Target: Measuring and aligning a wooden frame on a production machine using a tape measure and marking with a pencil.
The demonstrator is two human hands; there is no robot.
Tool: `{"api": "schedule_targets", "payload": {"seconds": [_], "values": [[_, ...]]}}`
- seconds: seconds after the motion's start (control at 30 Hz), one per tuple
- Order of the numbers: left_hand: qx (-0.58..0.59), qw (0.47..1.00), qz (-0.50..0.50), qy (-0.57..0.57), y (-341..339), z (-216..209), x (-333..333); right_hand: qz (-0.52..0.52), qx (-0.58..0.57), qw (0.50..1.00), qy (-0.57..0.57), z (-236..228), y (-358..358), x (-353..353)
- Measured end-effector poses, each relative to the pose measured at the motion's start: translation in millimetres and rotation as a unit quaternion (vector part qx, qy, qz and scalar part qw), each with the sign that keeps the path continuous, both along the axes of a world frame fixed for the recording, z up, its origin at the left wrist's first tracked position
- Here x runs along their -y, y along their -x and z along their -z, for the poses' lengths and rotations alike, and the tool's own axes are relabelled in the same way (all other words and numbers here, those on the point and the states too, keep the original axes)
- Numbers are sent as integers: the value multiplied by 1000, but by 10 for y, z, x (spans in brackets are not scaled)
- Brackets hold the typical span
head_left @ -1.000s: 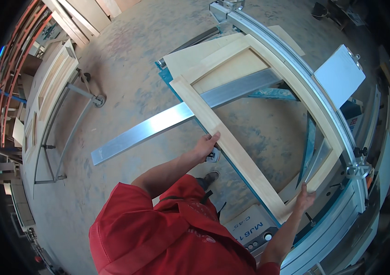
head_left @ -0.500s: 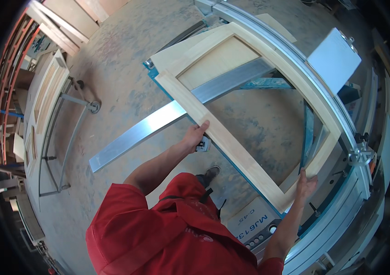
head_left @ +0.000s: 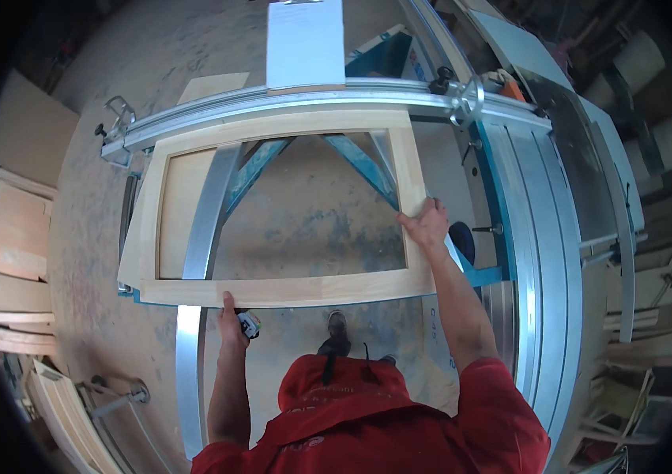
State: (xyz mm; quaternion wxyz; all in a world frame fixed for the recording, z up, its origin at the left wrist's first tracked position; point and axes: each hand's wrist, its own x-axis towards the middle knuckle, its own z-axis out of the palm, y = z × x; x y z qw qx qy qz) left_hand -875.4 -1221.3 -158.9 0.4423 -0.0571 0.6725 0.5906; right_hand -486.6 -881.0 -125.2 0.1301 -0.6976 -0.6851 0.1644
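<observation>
A pale wooden frame (head_left: 320, 289) lies across a saw's support table, its far rail alongside an aluminium fence (head_left: 304, 97). My left hand (head_left: 231, 322) grips the near rail left of its middle, thumb on top and fingers mostly hidden underneath. A small tape measure (head_left: 249, 324) sits against that same hand, below the rail. On the right side of the frame, my right hand (head_left: 428, 225) is closed around the outer edge, thumb on the upper face. Beneath the frame's left part runs a flat metal bar (head_left: 211, 205), which sticks out toward me.
A clipboard with white paper (head_left: 306, 43) stands behind the fence. The ribbed metal sliding table (head_left: 545, 261) is on the right. A pale panel (head_left: 182, 205) lies under the frame's left end. Stacked boards (head_left: 67, 411) rest on a wheeled rack at lower left.
My view has turned to the right, so the frame now appears square in front of me. My right hand sits farther from the near corner. Both hands stay on the frame.
</observation>
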Motion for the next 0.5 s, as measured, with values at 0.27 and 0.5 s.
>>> {"api": "schedule_targets", "payload": {"seconds": [0.27,0.5], "values": [[12,999,22,-26,-612,-37,-77,0,-18,999,30,27,-719,-200],[15,999,38,-4,-804,64,76,11,-167,986,-11,102,-1777,443]]}}
